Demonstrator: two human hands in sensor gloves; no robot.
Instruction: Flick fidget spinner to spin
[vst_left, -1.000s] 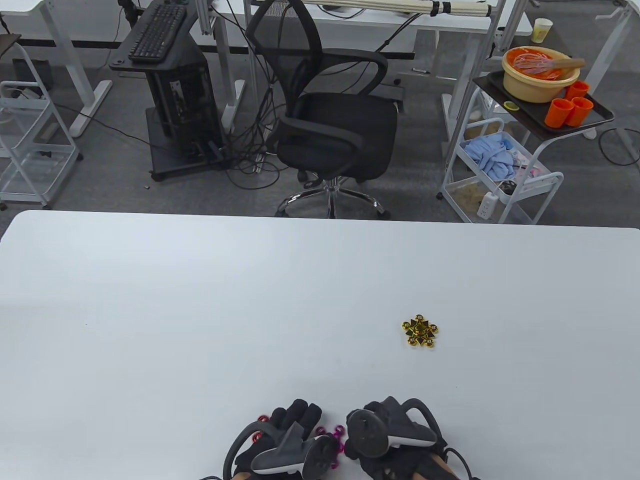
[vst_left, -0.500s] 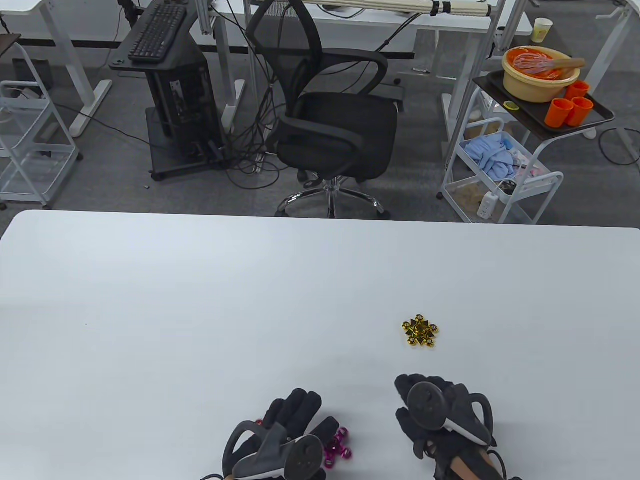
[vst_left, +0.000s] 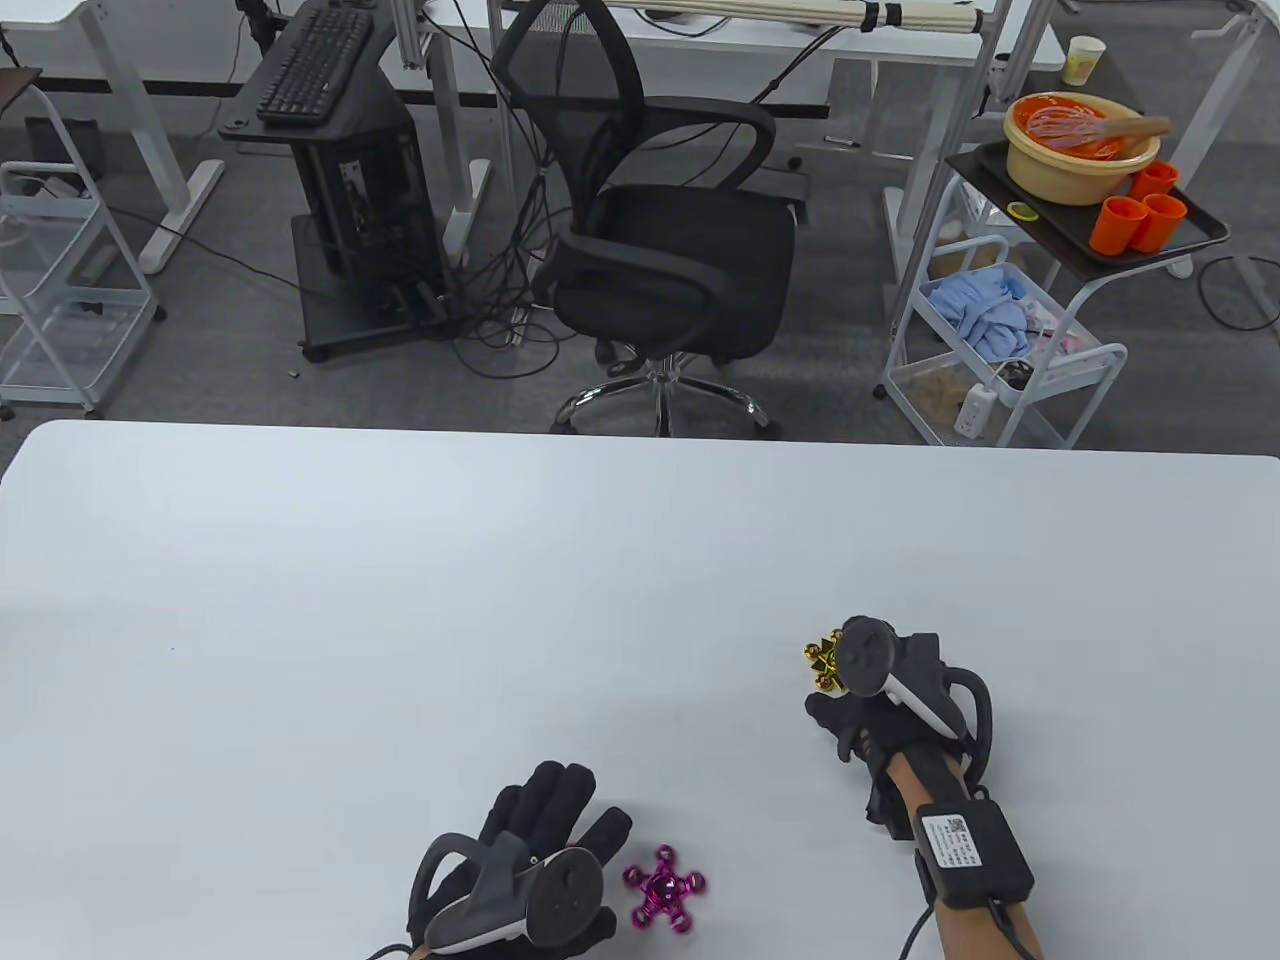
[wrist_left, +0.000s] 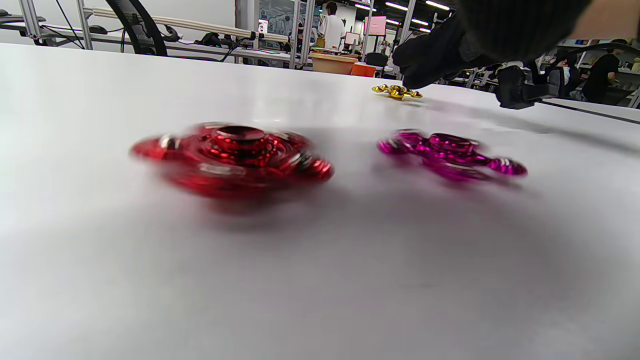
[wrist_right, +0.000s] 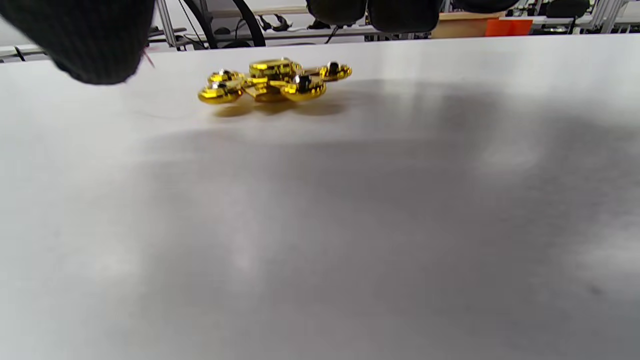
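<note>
A gloved right hand (vst_left: 880, 690) hovers over a gold fidget spinner (vst_left: 822, 662) on the right side of a white table (vst_left: 400, 600), its fingers hanging just above the toy and apart from it in the right wrist view, closed on nothing. From overhead the tracker hides most of the spinner, so only its left edge shows.

The gold spinner (wrist_right: 272, 80) lies flat, sharp-edged in the picture and apparently at rest, with rounded weights at the ends of its arms around a raised centre cap. It looks like polished metal: judged small, dense for its size, rigid and slick, likely to slide on the smooth tabletop if pushed rather than struck. A sensible hold would be one fingertip pressing down on the centre cap, with another finger striking the outer edge of an arm sideways; pinching an arm would stop the turn.

At the near edge, the left hand (vst_left: 530, 850) rests flat with fingers spread, holding nothing. Just to its right lies a pink spinner (vst_left: 662, 888), its arms crisp from above. The left wrist view also shows a red spinner (wrist_left: 232, 157), blurred as if turning, to the left of the pink one (wrist_left: 450, 155); from overhead it is hidden beneath the left hand.
</note>
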